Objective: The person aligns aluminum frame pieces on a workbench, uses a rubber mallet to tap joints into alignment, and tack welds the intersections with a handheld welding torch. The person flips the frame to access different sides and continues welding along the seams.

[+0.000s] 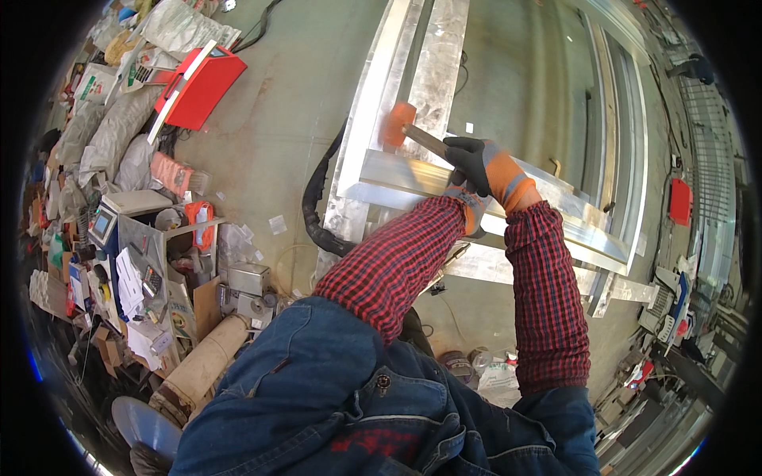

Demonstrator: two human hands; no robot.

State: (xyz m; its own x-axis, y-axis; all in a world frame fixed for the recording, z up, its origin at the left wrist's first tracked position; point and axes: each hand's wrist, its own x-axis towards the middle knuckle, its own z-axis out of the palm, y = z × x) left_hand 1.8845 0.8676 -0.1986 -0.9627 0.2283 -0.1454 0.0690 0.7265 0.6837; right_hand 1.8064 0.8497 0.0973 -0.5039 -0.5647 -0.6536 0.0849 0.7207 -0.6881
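My right hand (494, 170), in an orange and dark grey glove, is closed around the wooden handle of a mallet (426, 141). The mallet's orange head is smeared by motion and appears above the near left corner of a silver metal frame (393, 170). Below the right hand, my left hand (474, 210), gloved alike, is at the frame's near bar. The right hand and the left sleeve cover most of its fingers, so its grip does not show. Red and black checked sleeves cover both forearms.
A thick black hose (316, 202) curves along the frame's left side. Further left lie a red panel (205, 87), wrapped bundles (119, 131) and a cluttered cabinet (147, 202). Another red object (679, 201) lies right of the frame. Metal support beams (492, 266) run beneath it.
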